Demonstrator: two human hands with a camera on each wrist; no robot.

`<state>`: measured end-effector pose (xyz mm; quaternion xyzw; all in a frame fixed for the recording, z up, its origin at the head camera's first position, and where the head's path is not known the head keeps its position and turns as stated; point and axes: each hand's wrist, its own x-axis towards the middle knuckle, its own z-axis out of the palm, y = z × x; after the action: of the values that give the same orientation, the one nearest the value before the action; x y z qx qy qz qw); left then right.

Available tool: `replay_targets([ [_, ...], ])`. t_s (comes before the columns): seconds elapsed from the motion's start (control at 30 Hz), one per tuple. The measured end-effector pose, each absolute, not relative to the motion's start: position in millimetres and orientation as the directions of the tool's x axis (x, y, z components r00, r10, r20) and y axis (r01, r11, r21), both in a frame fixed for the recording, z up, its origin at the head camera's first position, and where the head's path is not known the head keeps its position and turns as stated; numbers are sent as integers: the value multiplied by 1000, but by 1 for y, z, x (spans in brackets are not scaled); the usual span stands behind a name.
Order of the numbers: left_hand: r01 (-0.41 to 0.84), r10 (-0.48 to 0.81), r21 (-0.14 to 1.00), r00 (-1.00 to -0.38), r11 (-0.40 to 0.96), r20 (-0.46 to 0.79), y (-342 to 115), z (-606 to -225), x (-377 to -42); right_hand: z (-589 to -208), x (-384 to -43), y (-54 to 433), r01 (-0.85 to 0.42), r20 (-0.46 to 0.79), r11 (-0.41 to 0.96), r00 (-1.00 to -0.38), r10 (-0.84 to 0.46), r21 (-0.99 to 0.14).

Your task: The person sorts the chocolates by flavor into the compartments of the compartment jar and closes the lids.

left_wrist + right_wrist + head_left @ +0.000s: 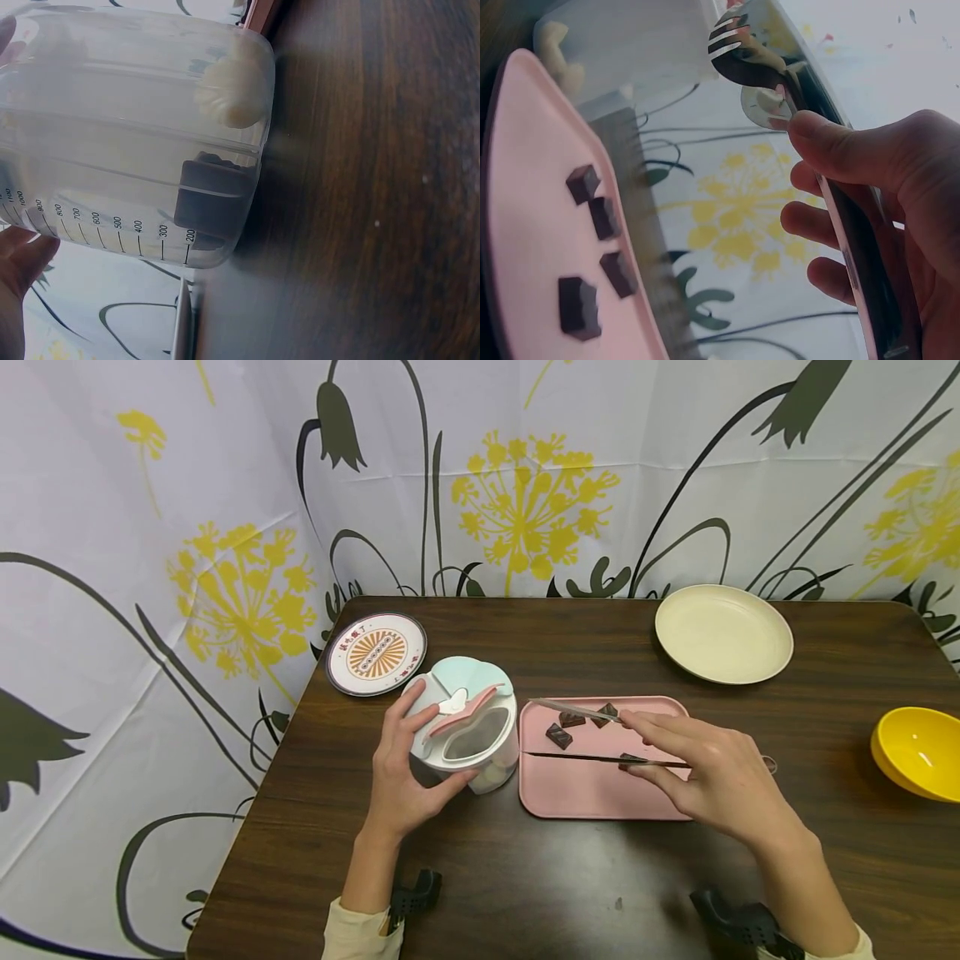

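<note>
A clear canister (495, 768) with a white, mint and pink lid (472, 677) stands left of a pink tray (600, 793). The pink flap (465, 710) on its lid is tilted up. My left hand (397, 785) grips the canister's top, fingers and thumb on opposite sides. Inside, a dark block (214, 191) and a pale ridged piece (236, 94) show through the wall. Metal tongs (855, 232) with a forked end are in my right hand (712, 772), above the tray. Their arms stand apart with nothing between the tips. Several dark chocolate pieces (558, 736) lie on the tray.
A patterned plate (341, 672) sits at the back left, behind the canister. A cream plate (723, 635) lies at the back right, and a yellow bowl (892, 752) at the right edge. A flowered cloth (675, 435) hangs behind the brown table (540, 893).
</note>
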<state>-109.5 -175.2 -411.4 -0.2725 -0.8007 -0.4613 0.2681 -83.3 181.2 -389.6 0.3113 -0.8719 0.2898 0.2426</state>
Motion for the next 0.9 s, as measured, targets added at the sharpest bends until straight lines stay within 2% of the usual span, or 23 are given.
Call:
replay_targets([
  [0.13, 682, 189, 592, -709, 429, 679, -175, -411, -109, -397, -78, 192, -646, 579, 659, -725, -373, -385],
  [0.5, 676, 186, 597, -715, 433, 674, -175, -411, -109, -421, -62, 218, -537, 583, 748, -772, -252, -389],
  [0.73, 681, 190, 594, -711, 429, 677, -175, -412, -109, -437, -46, 236, -390, 519, 806, -846, -123, -446],
  [0.9, 685, 187, 585, -704, 433, 685, -176, -416, -112, -449, -37, 251, -312, 495, 821, -868, -42, -478],
])
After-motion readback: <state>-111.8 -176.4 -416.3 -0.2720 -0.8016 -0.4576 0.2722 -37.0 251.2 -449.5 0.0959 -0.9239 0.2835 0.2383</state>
